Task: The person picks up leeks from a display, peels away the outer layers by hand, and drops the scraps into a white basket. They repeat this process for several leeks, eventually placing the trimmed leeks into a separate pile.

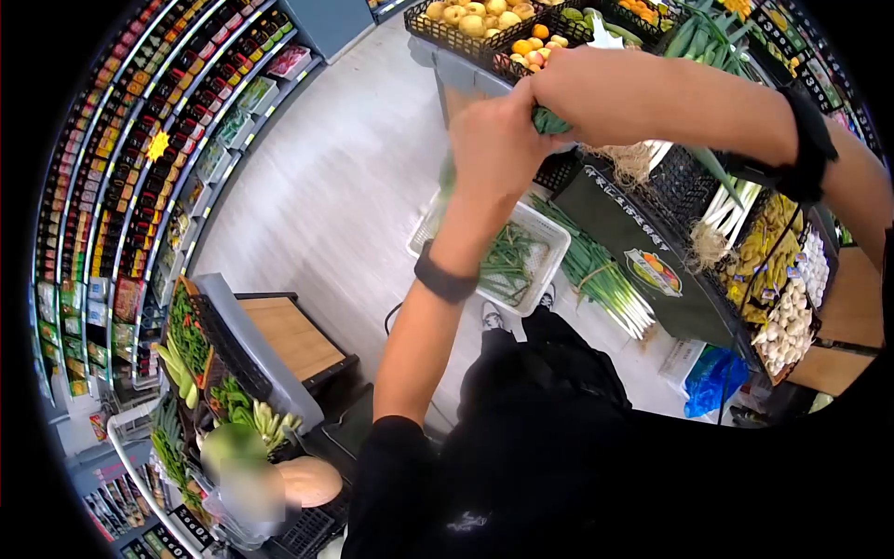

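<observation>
Two bare hands meet high in the head view, left hand (494, 140) and right hand (582, 93), with a dark green leafy piece (549, 121) showing in the small gap between them. Left fingers: bent inward, knuckles outward, tips hidden; cannot tell whether they pinch anything. Right fingers: curled down toward the green, tips likewise out of sight; grip on it likely, not confirmed. Identity of the piece: uncertain, mostly covered. Below the hands in the view, a white plastic basket (562, 247) contains thin green stalks (507, 261), loosely laid; beside it, a bundle of long green onions (605, 279) with white ends pointing away from the basket. A dark display stand (605, 219) carries rooted white stalks (722, 219) and garlic bulbs (787, 326); black crates of fruit (475, 17) lie beyond the hands. Handling notes, by judgement: hold the piece with light, even pressure, since leaves would probably bruise or tear if squeezed; let one hand steady it while the other makes small, controlled movements. Keep both wrists near each other so the piece is not stretched. Turning the hands slightly outward would expose the fingertips and let the grip be checked. Main risk: loose strands slipping out at the covered side.
</observation>
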Tool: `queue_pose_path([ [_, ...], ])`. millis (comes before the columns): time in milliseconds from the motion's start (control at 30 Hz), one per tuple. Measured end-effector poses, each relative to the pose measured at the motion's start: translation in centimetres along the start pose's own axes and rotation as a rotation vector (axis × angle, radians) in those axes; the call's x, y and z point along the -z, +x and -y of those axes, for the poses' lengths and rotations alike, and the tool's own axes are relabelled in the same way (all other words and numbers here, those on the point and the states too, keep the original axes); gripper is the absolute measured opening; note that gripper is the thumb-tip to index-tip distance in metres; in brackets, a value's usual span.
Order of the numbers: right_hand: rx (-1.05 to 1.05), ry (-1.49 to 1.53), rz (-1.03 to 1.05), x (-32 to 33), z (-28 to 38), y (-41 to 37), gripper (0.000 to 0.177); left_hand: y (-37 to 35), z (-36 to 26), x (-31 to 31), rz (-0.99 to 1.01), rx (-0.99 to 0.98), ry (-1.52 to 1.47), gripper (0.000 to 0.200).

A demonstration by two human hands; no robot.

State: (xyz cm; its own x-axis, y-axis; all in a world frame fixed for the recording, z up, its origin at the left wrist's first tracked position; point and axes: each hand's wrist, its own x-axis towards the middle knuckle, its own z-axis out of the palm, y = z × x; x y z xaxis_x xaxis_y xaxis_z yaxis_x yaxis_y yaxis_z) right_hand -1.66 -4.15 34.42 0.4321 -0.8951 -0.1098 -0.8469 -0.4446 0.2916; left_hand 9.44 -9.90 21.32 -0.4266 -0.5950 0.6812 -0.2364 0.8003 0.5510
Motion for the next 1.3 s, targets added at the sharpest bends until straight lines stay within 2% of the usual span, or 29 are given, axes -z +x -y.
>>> queue_pose_path([
  [33, -0.064, 0.161, 0.144, -0.1, 0.1, 0.9, 0.028, -0.2, 1.0, -0.4, -0.077, -0.068, 0.019, 0.023],
  [67, -0.125, 0.323, 0.289, -0.3, 0.1, 1.8, 0.032, -0.3, 2.0, -0.3, -0.085, -0.054, 0.029, 0.023],
  [100, 0.082, 0.485, 0.014, -3.7, -1.0, 2.0, 0.040, -0.5, 3.0, 0.0, -0.114, -0.135, 0.039, 0.019],
  [133, 0.099, 0.488, 0.018, -3.3, -0.6, 2.4, 0.040, -0.6, 3.7, 0.5, -0.141, -0.218, 0.050, 0.015],
  [167, -0.131, 0.810, 0.243, -2.8, 0.2, 2.6, 0.039, -0.8, 4.2, 0.9, -0.141, -0.203, 0.062, 0.015],
  [200, -0.363, 1.110, 0.475, -2.2, 1.0, 2.9, 0.040, -0.7, 4.6, 1.5, -0.146, -0.290, 0.026, 0.013],
  [233, -0.397, 1.437, 0.453, -2.9, 1.5, 2.6, 0.041, -0.3, 5.1, 2.1, -0.153, -0.384, -0.009, 0.013],
  [267, -0.437, 1.523, 0.373, -3.6, 2.5, 2.4, 0.041, -0.5, 5.2, 2.7, -0.156, -0.378, 0.005, 0.013],
  [333, -0.350, 1.785, 0.374, -5.7, 2.7, 2.4, 0.040, -0.2, 5.2, 3.7, -0.146, -0.443, 0.013, 0.014],
  [367, -0.354, 1.843, 0.288, -6.5, 3.4, 2.3, 0.047, -0.1, 5.3, 3.8, -0.135, -0.464, 0.006, 0.016],
  [400, -0.312, 1.937, 0.235, -7.6, 3.9, 2.2, 0.046, 0.1, 5.5, 3.8, -0.141, -0.468, 0.016, 0.016],
  [467, -0.300, 2.060, 0.155, -8.5, 5.1, 1.9, 0.046, -0.1, 5.8, 3.9, -0.054, -0.545, -0.042, 0.017],
  [500, -0.194, 2.062, 0.201, -8.9, 4.6, 1.8, 0.047, -0.5, 5.5, 4.2, -0.013, -0.530, -0.011, 0.011],
  [533, -0.197, 2.076, 0.210, -9.3, 4.7, 1.6, 0.047, -0.7, 5.3, 4.3, -0.002, -0.519, -0.013, 0.011],
  [600, -0.167, 1.498, 0.051, -8.9, 4.6, 1.1, 0.054, -0.6, 5.0, 4.6, 0.060, -0.599, -0.067, 0.012],
  [633, -0.188, 1.311, 0.043, -7.9, 5.1, 0.5, 0.061, -1.1, 4.4, 5.0, 0.072, -0.591, -0.073, 0.012],
  [733, 0.076, 1.250, 0.179, -6.5, 6.2, -1.5, 0.046, -2.2, 1.7, 6.4, 0.165, -0.743, -0.197, 0.015],
  [767, 0.071, 1.265, 0.188, -6.6, 6.4, -1.9, 0.046, -2.6, 1.0, 6.6, 0.170, -0.750, -0.221, 0.016],
  [833, 0.230, 1.226, 0.001, -7.2, 7.1, -2.8, 0.041, -3.3, 0.1, 7.0, 0.189, -0.741, -0.251, 0.018],
  [867, 0.228, 1.237, 0.002, -7.4, 7.4, -2.9, 0.041, -3.3, 0.0, 7.0, 0.199, -0.757, -0.274, 0.019],
  [933, 0.365, 1.213, -0.118, -7.9, 7.7, -3.1, 0.042, -3.3, -0.5, 7.4, 0.213, -0.771, -0.302, 0.021],
  [1000, 0.407, 1.146, -0.167, -8.1, 7.8, -3.4, 0.041, -3.3, -1.0, 8.0, 0.281, -0.862, -0.248, 0.022],
  [1067, 0.491, 0.992, -0.263, -8.2, 7.8, -3.7, 0.040, -3.2, -1.4, 7.9, 0.295, -0.854, -0.303, 0.021],
  [1133, 0.511, 0.903, -0.252, -7.0, 7.3, -4.8, 0.037, -3.0, -1.6, 8.1, 0.280, -0.795, -0.523, 0.021],
  [1200, 0.676, 0.614, -0.266, -4.2, 6.5, -6.2, 0.035, -2.9, 0.3, 9.2, 0.299, -0.804, -0.428, 0.019],
  [1267, 0.652, 0.676, -0.312, -4.8, 5.9, -6.6, 0.037, -3.3, 0.8, 9.4, 0.331, -0.698, -0.274, 0.016],
  [1300, 0.555, 0.709, -0.451, -6.9, 5.6, -6.1, 0.037, -3.3, 0.6, 9.3, 0.322, -0.653, -0.286, 0.016],
])
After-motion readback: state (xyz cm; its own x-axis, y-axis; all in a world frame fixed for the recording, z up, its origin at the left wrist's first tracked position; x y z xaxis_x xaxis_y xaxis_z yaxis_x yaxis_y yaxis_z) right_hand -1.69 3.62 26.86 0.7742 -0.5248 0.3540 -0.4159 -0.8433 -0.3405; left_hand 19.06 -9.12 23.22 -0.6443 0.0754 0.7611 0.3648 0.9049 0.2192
